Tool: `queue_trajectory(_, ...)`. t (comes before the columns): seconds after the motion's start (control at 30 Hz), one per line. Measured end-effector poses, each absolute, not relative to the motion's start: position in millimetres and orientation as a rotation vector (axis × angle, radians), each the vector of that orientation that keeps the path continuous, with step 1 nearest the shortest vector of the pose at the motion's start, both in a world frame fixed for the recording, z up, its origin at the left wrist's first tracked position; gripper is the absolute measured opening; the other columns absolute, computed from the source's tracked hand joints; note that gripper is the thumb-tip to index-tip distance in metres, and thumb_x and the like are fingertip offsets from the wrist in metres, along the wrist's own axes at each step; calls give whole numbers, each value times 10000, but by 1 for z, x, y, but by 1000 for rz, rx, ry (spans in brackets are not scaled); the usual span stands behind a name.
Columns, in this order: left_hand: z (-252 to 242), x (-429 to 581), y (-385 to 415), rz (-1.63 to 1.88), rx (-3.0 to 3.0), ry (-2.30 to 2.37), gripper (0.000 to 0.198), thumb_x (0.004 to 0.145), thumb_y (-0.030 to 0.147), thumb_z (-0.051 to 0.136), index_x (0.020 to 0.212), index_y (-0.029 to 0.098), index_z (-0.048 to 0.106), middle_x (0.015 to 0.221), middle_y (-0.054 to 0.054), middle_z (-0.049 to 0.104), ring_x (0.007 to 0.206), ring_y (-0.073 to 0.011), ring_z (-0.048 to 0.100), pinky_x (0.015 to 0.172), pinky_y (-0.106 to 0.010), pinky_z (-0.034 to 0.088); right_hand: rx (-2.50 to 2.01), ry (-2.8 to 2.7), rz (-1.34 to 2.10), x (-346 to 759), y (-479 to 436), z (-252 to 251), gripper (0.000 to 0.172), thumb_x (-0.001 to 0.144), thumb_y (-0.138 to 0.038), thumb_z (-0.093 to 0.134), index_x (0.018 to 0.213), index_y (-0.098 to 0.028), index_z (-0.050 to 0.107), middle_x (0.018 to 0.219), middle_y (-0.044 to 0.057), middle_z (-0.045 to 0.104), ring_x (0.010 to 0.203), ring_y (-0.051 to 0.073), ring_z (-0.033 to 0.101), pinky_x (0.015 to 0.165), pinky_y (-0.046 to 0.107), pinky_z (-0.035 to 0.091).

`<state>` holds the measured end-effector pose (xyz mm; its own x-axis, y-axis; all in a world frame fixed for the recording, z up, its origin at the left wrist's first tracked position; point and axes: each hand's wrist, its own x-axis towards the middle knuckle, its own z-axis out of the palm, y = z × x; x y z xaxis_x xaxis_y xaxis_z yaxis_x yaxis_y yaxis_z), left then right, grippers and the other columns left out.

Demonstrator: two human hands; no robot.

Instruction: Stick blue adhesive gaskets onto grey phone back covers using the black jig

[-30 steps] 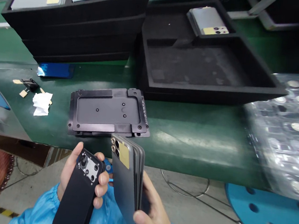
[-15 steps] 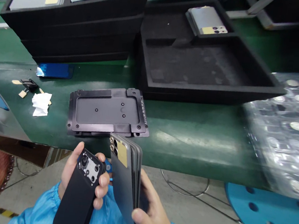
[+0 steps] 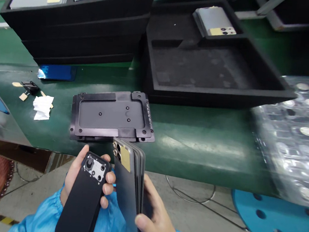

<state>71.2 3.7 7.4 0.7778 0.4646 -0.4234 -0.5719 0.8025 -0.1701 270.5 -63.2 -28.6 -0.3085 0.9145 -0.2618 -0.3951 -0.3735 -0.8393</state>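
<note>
One crumpled white scrap lies on the green surface, ahead and left of the left hand, which curls around a black phone-shaped piece. Beyond that hand sits a dark fixture. Farther right, slightly fanned grey phone-shaped pieces are pinched between thumb and fingers of the right hand; well ahead is a black tray.

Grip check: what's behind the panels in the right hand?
Behind the panels, part of the right hand and some blue clothing show. The panels cover the rest, so the full grip can't be seen.
</note>
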Motion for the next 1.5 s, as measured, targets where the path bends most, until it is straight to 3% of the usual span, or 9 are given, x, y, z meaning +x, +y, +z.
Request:
queue_trajectory(0.27,3,72,4,571,-338,446,431,972,561,552,1028,190,766,864,-80,741,720,-199,722,630,-304,549,-962,-826,1823,271,-63,-27,738,794,-646,792,1390,-305,525,1280,149,678,1152,351,701,994,540,554)
queue_trajectory(0.43,9,76,2,607,-302,522,464,970,565,532,1012,168,767,871,-108,751,726,-223,735,640,-338,587,-923,-815,1822,270,-62,-25,716,799,-640,792,1394,-329,542,1230,125,706,997,310,749,908,515,599)
queue_trajectory(0.63,18,83,-8,836,-123,701,457,879,530,713,1107,137,758,978,-139,790,851,-222,753,800,-326,598,-960,-846,1790,270,-59,-24,691,793,-638,794,1371,-334,571,1387,138,677,1217,358,691,982,493,596)
queue_trajectory(0.9,28,86,-12,934,-24,1014,546,694,448,918,1163,226,747,1028,-81,808,891,-232,752,869,-360,591,-1018,-858,1773,271,-63,-30,754,783,-647,795,1395,-285,546,1408,157,654,1251,367,671,989,452,598)
queue_trajectory(1.1,24,80,-20,948,49,1074,521,791,393,864,1271,273,698,1142,-48,780,998,-228,736,923,-363,584,-979,-848,1769,270,-63,-28,683,806,-599,804,1384,-318,575,1297,106,690,1151,299,709,974,410,605)
queue_trajectory(1.4,20,80,-21,928,20,1109,622,758,464,883,1306,284,652,1159,-57,770,993,-244,749,917,-439,615,-950,-874,1776,271,-63,-31,667,817,-592,802,1402,-372,570,1284,81,701,1172,287,700,995,405,596)
queue_trajectory(1.5,22,82,-19,941,8,1077,608,733,470,898,1267,279,679,1140,-57,784,971,-238,759,896,-415,620,-932,-872,1775,270,-64,-33,657,827,-581,798,1412,-393,564,1296,72,703,1172,286,706,1002,421,596)
